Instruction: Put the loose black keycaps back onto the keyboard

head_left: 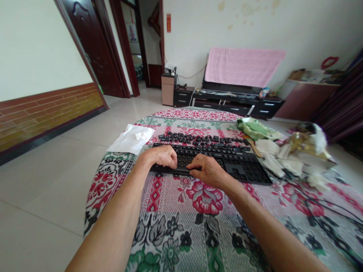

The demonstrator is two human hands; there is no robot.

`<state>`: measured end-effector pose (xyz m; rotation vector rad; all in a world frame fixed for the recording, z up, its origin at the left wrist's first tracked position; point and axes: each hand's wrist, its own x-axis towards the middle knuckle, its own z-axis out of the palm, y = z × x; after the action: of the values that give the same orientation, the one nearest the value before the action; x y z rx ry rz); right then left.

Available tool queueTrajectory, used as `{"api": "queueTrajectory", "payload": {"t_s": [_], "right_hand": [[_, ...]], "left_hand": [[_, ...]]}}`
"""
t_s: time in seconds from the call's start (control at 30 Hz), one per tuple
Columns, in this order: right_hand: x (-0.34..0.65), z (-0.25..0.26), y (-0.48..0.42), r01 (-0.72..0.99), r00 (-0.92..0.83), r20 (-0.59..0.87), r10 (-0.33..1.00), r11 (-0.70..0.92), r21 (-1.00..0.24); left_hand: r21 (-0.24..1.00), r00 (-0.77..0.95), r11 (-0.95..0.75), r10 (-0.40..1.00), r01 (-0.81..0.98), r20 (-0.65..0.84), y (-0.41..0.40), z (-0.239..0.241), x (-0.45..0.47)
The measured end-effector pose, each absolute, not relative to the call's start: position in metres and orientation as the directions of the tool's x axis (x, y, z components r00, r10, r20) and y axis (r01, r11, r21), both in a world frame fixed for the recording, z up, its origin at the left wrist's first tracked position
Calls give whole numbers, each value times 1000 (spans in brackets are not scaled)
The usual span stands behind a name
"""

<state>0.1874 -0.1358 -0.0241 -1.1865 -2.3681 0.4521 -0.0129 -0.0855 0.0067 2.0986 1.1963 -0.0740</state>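
Observation:
A black keyboard lies across the cloth-covered table in front of me. In its middle-left part the keycaps are off, and bare key positions show; the back rows carry caps. My left hand rests on its left part, fingers curled down onto the bare positions. Close by on the right, my right hand is bent over the front edge, index finger and thumb drawn near each other at the keyboard. Anything small between the fingers of either hand is hidden. Loose black keycaps are strewn in a band behind the keyboard.
White paper with a crumpled tissue lies at the left. On the right are a green bag, crumpled wrappings and black cables. A pink towel covers a screen on the far cabinet.

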Motion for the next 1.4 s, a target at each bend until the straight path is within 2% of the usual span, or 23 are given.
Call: {"api": "queueTrajectory", "payload": {"t_s": [0.17, 0.33, 0.47, 0.53, 0.67, 0.73, 0.83, 0.93, 1.07, 1.2, 1.4], "right_hand": [[189, -25, -133, 653, -545, 201, 814, 563, -507], [191, -26, -130, 638, -573, 196, 796, 583, -503], [191, -25, -130, 643, -568, 206, 797, 585, -494], [191, -25, -131, 640, -562, 215, 799, 584, -499], [191, -25, -134, 630, -558, 232, 797, 589, -506], [190, -26, -135, 628, -559, 249, 791, 600, -496], [191, -25, -135, 638, -552, 274, 788, 611, -469], [203, -22, -129, 704, -463, 354, 813, 580, -411], [233, -23, -113, 855, -266, 471, 841, 432, -289], [255, -31, -105, 915, -232, 408, 883, 340, -216], [259, -27, -107, 940, -201, 356, 913, 282, -193]], "left_hand": [[438, 534, -359, 750, 824, -391, -87, 10, -8], [465, 552, -358, 734, 810, -396, -86, 8, -9], [537, 574, -334, 728, 775, -374, -83, 4, -15], [545, 571, -362, 772, 756, -278, -80, 1, -15], [485, 441, -435, 891, 759, 109, -74, -7, -3], [394, 379, -482, 871, 782, 313, -72, -11, 7], [275, 420, -557, 801, 784, 426, -71, -17, 20], [219, 471, -575, 793, 788, 386, -72, -21, 26], [170, 508, -568, 809, 805, 297, -76, -23, 30], [151, 520, -568, 812, 809, 266, -79, -24, 34], [185, 520, -563, 822, 806, 233, -80, -24, 37]]}}
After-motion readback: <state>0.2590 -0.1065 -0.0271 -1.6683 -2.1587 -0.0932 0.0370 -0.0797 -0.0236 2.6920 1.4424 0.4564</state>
